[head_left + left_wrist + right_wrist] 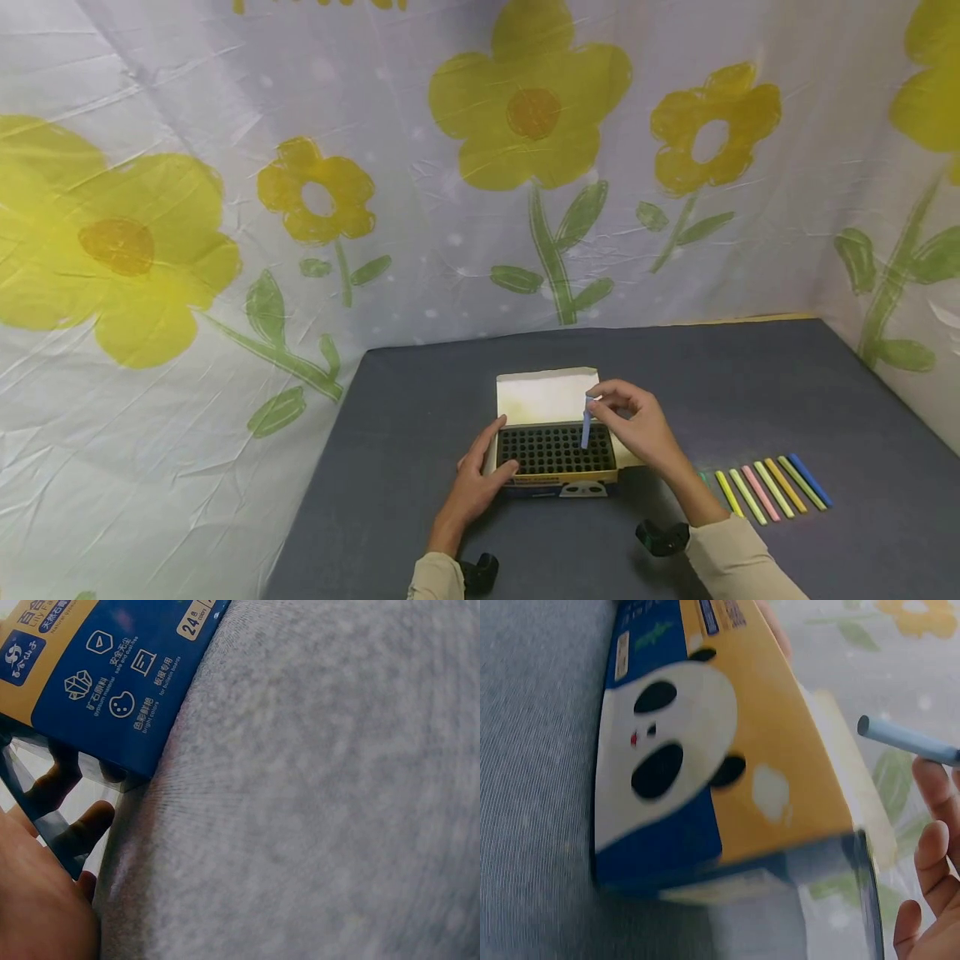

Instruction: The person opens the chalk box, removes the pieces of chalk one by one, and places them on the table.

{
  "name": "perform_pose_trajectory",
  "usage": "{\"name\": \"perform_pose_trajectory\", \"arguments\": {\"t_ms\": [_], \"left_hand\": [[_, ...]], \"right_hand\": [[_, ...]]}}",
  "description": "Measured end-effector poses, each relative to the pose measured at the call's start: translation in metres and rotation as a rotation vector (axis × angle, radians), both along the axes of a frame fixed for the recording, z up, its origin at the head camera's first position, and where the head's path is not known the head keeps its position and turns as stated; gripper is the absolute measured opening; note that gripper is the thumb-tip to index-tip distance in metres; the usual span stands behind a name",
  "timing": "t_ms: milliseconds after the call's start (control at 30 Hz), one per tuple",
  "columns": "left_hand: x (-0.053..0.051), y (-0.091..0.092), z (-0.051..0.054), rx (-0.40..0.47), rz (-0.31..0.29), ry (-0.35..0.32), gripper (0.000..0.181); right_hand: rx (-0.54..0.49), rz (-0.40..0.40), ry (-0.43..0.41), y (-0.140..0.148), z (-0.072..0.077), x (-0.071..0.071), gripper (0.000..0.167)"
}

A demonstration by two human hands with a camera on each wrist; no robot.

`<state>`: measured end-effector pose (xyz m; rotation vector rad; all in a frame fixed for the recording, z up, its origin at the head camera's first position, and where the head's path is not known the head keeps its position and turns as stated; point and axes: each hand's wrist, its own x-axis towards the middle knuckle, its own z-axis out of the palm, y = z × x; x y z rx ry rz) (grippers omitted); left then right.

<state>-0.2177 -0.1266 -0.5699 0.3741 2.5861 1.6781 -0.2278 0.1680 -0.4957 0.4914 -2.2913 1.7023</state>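
A chalk box (558, 480) stands on the table with its white lid (546, 397) raised at the back. Inside it is a dark insert (536, 454) full of round holes. My left hand (477, 479) holds the box at its left side, thumb by the front corner; a side flap partly hides its fingers (94, 825) in the left wrist view. Between thumb and fingertips, my right hand (637, 425) pinches a light blue chalk stick (586, 427), upright over the right part of the insert. In the right wrist view this stick's lower end points away from the fingers.
Several chalk sticks lie side by side on the table right of the box, among them a pink one (761, 493) and a blue one (811, 480). The dark grey table (420, 400) meets a flower-print curtain (420, 275) at the back.
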Motion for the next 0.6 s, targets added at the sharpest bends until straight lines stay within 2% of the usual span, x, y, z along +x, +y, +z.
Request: {"name": "perform_pose_trajectory", "arguments": {"t_ms": [400, 600], "left_hand": [[-0.001, 0.000, -0.003, 0.004, 0.013, 0.016, 0.067], [-0.002, 0.000, -0.002, 0.009, 0.005, 0.023, 0.067]], "right_hand": [[0.065, -0.096, -0.014, 0.045, -0.006, 0.012, 0.019], [0.113, -0.153, -0.068, 0.064, -0.008, 0.020, 0.022]]}}
